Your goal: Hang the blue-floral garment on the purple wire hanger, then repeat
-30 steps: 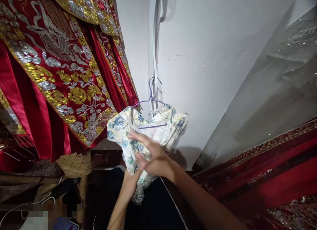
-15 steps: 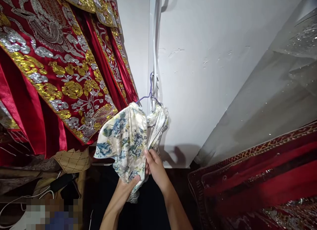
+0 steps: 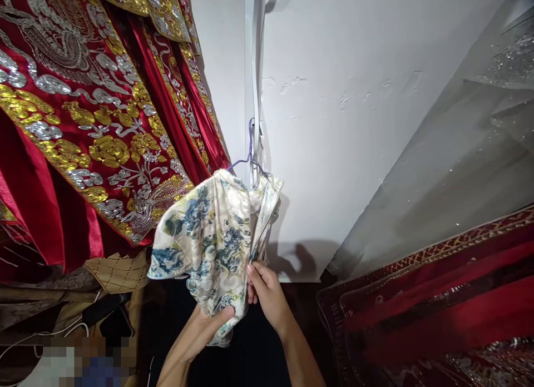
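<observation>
A short-sleeved floral blouse (image 3: 221, 231), cream with blue and green flowers, hangs on a thin purple hanger (image 3: 250, 145). Its front is parted below the collar. My left hand (image 3: 208, 323) grips the lower part of the blouse, thumb on the front and the other fingers hidden behind the cloth. At the front edge, my right hand (image 3: 265, 289) pinches the fabric between thumb and fingers. The hanger's hook is caught on a white upright strip (image 3: 254, 70) by the wall.
Red garments with gold and silver embroidery (image 3: 120, 153) hang at the left, close to the blouse's sleeve. A white wall (image 3: 334, 153) stands behind. Sheer cloth (image 3: 417, 198) and dark red fabric (image 3: 438, 298) fill the right. Cables and a black item (image 3: 104, 309) lie lower left.
The blouse's sleeve and lower part have shifted slightly left and down, with my left hand. My right hand stays at the front edge, a little lower. The view has shifted slightly.
</observation>
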Demonstrator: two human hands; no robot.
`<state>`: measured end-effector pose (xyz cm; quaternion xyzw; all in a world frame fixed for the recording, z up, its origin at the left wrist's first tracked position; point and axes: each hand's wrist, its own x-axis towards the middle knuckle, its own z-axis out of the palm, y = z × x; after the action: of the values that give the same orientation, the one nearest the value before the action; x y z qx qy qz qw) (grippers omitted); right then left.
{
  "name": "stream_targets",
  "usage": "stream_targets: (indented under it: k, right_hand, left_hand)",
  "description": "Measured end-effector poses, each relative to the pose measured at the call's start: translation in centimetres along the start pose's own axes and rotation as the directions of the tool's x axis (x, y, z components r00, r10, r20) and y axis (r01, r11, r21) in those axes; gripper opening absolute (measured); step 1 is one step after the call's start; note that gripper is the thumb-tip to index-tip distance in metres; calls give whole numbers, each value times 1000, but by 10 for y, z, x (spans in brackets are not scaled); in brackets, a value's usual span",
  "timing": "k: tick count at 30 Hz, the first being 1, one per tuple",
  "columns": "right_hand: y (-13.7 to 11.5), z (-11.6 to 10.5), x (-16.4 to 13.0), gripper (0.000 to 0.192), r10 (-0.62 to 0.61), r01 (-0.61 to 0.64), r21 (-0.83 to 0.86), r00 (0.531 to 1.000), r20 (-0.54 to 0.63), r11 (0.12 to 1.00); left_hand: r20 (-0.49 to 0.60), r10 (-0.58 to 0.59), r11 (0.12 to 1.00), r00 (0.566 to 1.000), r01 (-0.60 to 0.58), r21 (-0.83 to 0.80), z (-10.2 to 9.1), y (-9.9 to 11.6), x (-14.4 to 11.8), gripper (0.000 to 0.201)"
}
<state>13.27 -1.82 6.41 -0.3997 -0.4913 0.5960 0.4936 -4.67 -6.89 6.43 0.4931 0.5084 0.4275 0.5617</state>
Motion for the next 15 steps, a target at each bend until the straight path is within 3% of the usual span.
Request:
stream_targets:
  k: [3, 5, 7, 9, 10, 11, 13, 15]
  right_hand:
    - [-1, -6, -3, 48, -19, 18, -14, 998, -62, 1000]
    - [-2, -11, -5, 48, -35, 31, -36, 993, -116, 999]
    - [-4, -11, -7, 47, -77, 67, -62, 982, -171, 996]
    - [-4, -6, -9, 47, -108, 99, -55, 972, -210, 994]
    - [-4, -1, -11, 47, -102, 97, -33, 972, -210, 995]
    - [-4, 5, -14, 46, -82, 83, -4, 978, -193, 997]
    - [-3, 18, -19, 42, -41, 47, 50, 993, -113, 998]
    - [-3, 27, -24, 39, -31, 33, 67, 999, -39, 997]
  left_hand:
    - [-15, -18, 998, 1000, 19, 61, -11, -3, 9, 55]
    - [-209, 23, 991, 978, 6, 136, -11, -11, 18, 54]
    - [-470, 164, 959, 867, -29, 281, 0, -22, 25, 66]
    - [-565, 352, 893, 746, -86, 442, 21, -31, 28, 82]
    - [-543, 430, 858, 722, -140, 494, 33, -33, 28, 85]
    - [-487, 482, 833, 728, -208, 513, 43, -34, 28, 81]
    - [-328, 519, 818, 789, -347, 458, 56, -29, 29, 57]
    - [-186, 491, 842, 851, -409, 351, 59, -20, 32, 32]
